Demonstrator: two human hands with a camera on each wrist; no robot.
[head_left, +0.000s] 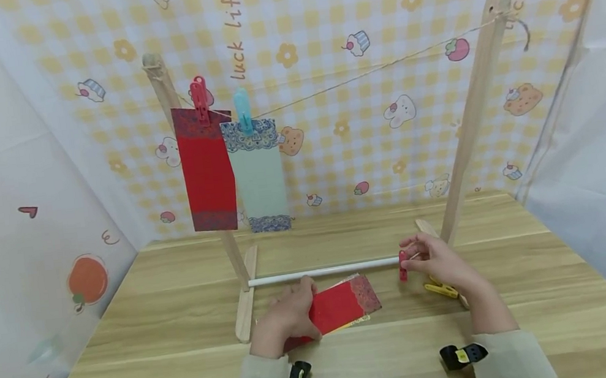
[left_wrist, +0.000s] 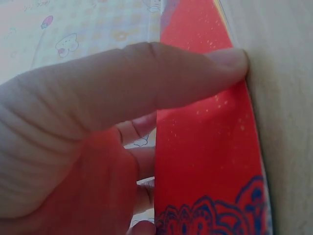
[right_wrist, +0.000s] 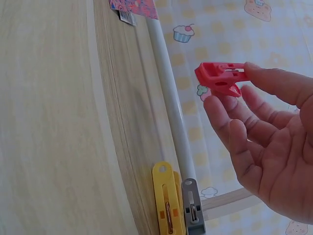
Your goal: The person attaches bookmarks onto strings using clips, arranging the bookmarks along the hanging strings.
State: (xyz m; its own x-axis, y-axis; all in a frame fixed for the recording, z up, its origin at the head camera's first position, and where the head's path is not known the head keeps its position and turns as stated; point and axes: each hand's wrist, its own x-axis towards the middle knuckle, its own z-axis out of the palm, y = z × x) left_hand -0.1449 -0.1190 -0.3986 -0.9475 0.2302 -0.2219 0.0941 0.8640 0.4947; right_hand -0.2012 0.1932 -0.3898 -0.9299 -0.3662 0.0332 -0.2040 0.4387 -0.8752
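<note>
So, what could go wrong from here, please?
The left hand could lift more than one card, because other cards show under the loose red card. The red clip might slip, as the right hand pinches only its end. The hung red card might slide toward the pale card, where the string dips.

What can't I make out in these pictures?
Head view: part of the held red card, behind the left hand.
Head view: most of the paper beneath, covered by that card.
Right wrist view: ends of the yellow clip and grey clip, cut off by the bottom edge.
</note>
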